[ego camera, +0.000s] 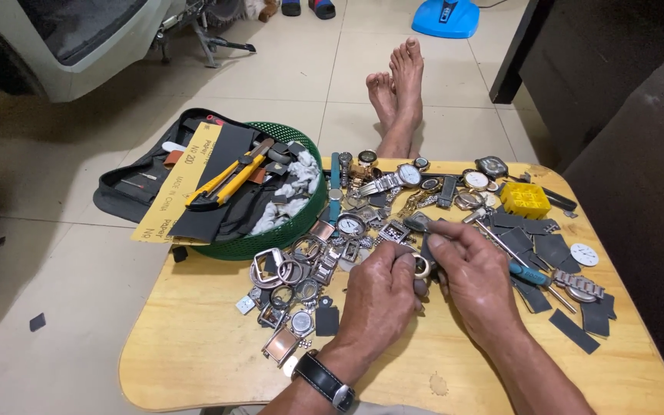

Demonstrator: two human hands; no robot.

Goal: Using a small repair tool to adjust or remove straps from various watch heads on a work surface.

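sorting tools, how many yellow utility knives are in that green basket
1: a yellow utility knife lies on the dark sheets across the green basket; more may be hidden under them.

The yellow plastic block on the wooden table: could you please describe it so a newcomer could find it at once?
Start at the low wooden table and go to its far right corner. There, beyond the right hand, sits the small yellow plastic block. It is the only bright yellow piece among grey watch parts and dark strips.

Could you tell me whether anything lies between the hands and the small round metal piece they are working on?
Nothing visible does. The left hand pinches the metal piece in its fingers, and the right hand meets it from the other side. The watch parts lie on the table, off to the left.
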